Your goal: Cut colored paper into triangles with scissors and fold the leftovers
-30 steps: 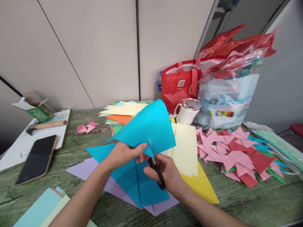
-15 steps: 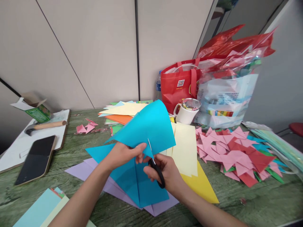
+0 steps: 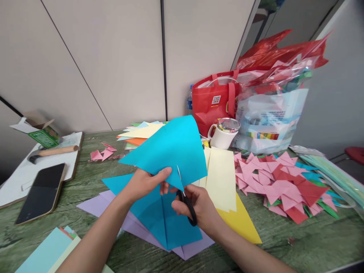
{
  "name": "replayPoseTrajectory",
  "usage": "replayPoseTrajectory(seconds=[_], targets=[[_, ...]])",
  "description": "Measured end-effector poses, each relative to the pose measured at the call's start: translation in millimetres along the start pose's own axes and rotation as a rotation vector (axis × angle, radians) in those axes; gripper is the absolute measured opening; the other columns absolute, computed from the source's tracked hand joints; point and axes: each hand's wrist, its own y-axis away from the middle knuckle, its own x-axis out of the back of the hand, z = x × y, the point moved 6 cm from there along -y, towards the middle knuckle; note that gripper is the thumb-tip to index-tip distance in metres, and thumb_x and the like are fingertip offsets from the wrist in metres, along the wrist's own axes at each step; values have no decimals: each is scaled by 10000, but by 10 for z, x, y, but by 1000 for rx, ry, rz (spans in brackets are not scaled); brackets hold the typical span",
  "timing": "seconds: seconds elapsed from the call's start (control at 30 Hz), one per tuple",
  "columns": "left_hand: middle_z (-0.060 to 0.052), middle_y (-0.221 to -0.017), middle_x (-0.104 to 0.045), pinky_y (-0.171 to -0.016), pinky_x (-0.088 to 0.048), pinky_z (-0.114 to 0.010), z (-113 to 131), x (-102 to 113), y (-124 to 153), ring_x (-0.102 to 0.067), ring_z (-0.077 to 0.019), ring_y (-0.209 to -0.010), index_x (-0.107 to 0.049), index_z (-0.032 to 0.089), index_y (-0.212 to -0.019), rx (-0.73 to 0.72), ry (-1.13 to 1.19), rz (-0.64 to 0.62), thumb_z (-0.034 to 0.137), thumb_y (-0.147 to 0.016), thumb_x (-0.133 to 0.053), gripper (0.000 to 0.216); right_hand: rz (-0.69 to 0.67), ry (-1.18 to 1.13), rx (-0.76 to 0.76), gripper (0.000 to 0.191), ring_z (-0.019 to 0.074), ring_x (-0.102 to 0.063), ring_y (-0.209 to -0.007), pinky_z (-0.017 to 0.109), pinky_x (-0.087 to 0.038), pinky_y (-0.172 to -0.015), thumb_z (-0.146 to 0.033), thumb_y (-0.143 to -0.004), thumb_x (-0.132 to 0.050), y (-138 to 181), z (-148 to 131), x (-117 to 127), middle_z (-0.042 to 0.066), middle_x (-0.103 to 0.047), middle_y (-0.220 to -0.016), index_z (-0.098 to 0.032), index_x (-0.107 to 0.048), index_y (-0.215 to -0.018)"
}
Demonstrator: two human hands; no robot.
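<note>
A curved sheet of bright blue paper [image 3: 173, 146] is raised above the table, pinched along its lower edge by my left hand [image 3: 149, 184]. The thumb of that hand lies on top of the sheet and the other fingers are beneath it. My right hand [image 3: 197, 203] grips black-handled scissors [image 3: 189, 208], with one blade showing over the paper at its near edge. Directly below lie folded blue sheets [image 3: 182, 227] on lavender paper [image 3: 139, 231]. Cream paper strips [image 3: 222, 178] and a yellow sheet [image 3: 244, 223] are beside my right hand.
Pink and red folded paper pieces [image 3: 273, 182] are heaped on the right. Behind stand a white mug [image 3: 223, 136], a red bag [image 3: 209, 102] and a clear bag [image 3: 270, 117]. At left are a phone [image 3: 41, 193], a wooden-handled tool [image 3: 58, 150] and a small box [image 3: 42, 134].
My left hand has shifted slightly left with the blue sheet, whose left corner now lies flatter and further out. The scissors stay at the sheet's near edge.
</note>
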Motion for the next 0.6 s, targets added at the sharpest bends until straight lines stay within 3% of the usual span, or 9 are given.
replayPoseTrajectory(seconds=[0.17,0.27,0.6], targets=[[-8,-443,-582,-451,-462,-231,-18,-35,15,-549,-122,-424,-554,172,-484,27,-24,-35,439,-775,-569,395,-87,-7,21,390,180,-556,-677,269,-428,-596,-441,-611,-774,1,-66,-57,31,-643,-762,-184,-636,-870],[-3,-447,-584,-453,-467,-232,-8,-49,18,-551,-122,-426,-557,176,-494,35,-27,-36,425,-775,-568,376,-96,-11,42,386,216,-583,-758,289,-446,-662,-449,-626,-762,3,-93,-63,47,-660,-809,-191,-637,-885],[-1,-460,-592,-456,-473,-225,1,-66,29,-558,-121,-435,-557,175,-506,8,-26,-39,390,-790,-562,356,-54,-43,21,334,154,-500,-655,254,-389,-578,-373,-625,-776,8,-35,-10,39,-612,-758,-156,-633,-836]])
